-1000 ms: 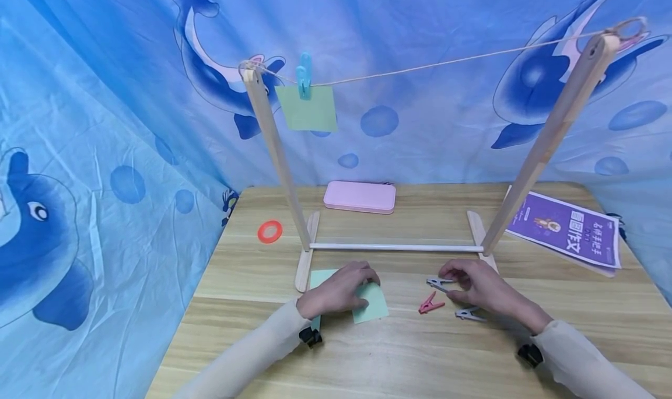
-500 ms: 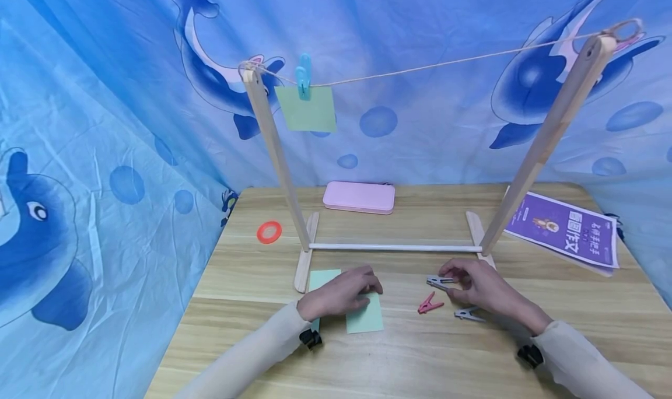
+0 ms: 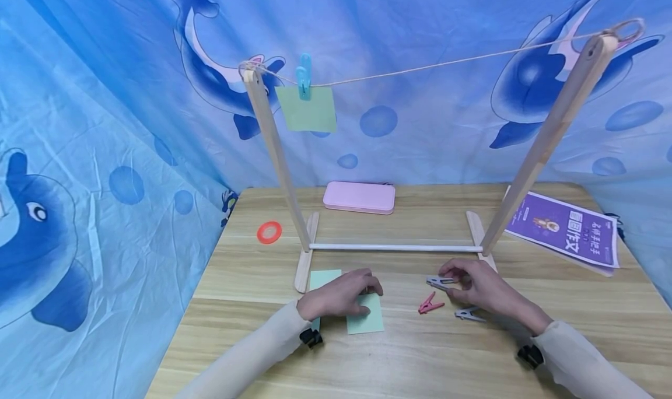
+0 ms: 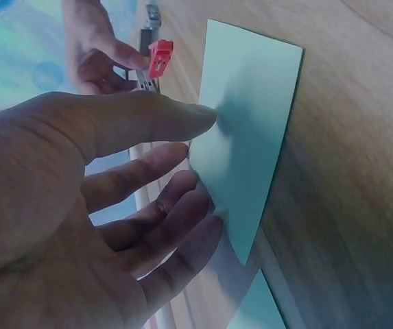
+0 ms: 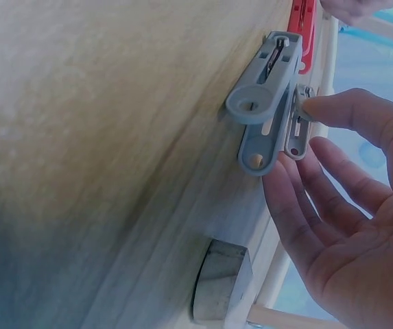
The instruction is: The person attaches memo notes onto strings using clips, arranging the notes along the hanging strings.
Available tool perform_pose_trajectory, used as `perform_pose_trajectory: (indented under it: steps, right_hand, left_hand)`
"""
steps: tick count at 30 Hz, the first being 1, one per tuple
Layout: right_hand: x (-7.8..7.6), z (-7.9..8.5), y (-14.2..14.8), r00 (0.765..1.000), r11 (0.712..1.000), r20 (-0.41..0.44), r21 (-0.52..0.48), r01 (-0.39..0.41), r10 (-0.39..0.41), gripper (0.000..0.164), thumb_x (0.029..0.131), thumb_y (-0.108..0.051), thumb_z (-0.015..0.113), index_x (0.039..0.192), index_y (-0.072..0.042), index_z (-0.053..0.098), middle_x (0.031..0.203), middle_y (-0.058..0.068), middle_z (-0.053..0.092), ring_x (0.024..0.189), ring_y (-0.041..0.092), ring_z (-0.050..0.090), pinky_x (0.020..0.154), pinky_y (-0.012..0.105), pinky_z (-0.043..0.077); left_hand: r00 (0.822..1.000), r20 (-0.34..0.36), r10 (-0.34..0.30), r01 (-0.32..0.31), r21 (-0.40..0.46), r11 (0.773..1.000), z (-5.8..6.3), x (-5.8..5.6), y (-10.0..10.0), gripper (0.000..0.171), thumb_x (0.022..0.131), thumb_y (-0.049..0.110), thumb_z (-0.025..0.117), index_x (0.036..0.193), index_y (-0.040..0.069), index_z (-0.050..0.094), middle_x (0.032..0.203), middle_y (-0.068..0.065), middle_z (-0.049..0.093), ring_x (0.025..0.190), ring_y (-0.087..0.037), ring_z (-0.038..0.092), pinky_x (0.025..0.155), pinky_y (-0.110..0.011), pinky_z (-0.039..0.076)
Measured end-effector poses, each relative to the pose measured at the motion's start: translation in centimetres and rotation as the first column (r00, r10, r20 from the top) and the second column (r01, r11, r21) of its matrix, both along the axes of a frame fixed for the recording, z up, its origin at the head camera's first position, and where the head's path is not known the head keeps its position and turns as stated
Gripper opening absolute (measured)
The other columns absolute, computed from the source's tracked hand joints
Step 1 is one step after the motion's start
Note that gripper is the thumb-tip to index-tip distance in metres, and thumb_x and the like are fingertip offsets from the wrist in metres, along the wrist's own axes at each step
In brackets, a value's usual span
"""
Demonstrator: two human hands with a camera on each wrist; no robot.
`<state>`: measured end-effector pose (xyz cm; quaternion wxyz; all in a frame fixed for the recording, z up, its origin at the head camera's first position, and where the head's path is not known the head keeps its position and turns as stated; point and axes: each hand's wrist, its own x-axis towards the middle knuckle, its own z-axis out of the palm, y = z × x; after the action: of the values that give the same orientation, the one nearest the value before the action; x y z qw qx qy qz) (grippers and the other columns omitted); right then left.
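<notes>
My left hand bends over a light green square of paper on the table. In the left wrist view its thumb lies over the edge of the paper, with the fingertips along that edge. Another green sheet is partly hidden under this hand. Thumb and fingers of my right hand pinch a grey clothespin by its handle end, seen also as the farther grey clothespin in the right wrist view. Near it lie a pink clothespin and a second grey clothespin.
Behind the hands stands a wooden frame with a string across its top. A blue clothespin holds a green sheet there. Around it are a red tape roll, a pink case and a purple booklet.
The green paper under my left hand has turned straighter and slid slightly toward me and left, then stays. The left thumb has shifted a little. My right hand stays at the grey clothespin.
</notes>
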<state>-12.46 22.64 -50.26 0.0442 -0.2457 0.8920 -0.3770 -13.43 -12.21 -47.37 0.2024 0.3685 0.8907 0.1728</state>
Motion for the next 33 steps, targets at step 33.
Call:
perform_pose_trajectory:
  steps: [33]
  right_hand:
    - [-0.5,3.2,-1.0,0.993,0.981,-0.092,-0.185,0.05,-0.068,0.039,0.08,0.005,0.085,0.115,-0.003,0.069,0.099,0.007,0.072,0.085,0.006,0.07,0.078,0.024,0.064]
  left_hand:
    - [0.999,-0.05,-0.004,0.01,0.131,0.991,0.1,-0.4,-0.8,0.015,0.098,0.011,0.072,0.085,0.018,0.068,0.077,0.012,0.059,0.071,-0.001,0.051,0.064,-0.012,0.043]
